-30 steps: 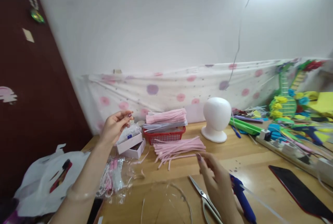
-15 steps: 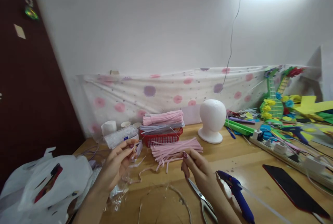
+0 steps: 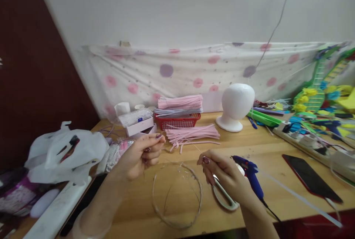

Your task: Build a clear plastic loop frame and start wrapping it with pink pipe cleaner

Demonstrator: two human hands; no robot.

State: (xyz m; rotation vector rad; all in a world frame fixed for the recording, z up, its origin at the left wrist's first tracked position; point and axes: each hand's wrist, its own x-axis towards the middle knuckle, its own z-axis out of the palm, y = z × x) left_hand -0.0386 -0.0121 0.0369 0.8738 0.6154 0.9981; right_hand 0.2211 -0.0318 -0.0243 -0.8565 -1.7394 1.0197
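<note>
My left hand (image 3: 146, 152) is closed in a pinch above the table, left of centre. My right hand (image 3: 220, 170) pinches too, fingertips pointing left. A thin wire (image 3: 196, 146) runs up and left from the right fingertips towards the left hand; its middle is hard to make out against the pink strips. Below and between the hands, a wire ring (image 3: 200, 198) with fine loose strands lies flat on the wood. Scissors (image 3: 224, 198) lie under my right hand, partly hidden. Beyond the hands is a pile of pink fuzzy strips (image 3: 194, 134).
A red basket (image 3: 177, 122) bearing pink and grey bundles stands behind, beside a white foam head (image 3: 237, 102). At right are a blue glue gun (image 3: 251, 174), a phone (image 3: 310, 176) and a power strip (image 3: 294, 141). White plastic bags (image 3: 66, 150) sit at left.
The view has tilted down and shifted left, showing more of the ring and table front. My left fingers have curled in more tightly. The loose pink strip near the left hand now lies straighter by the pile.
</note>
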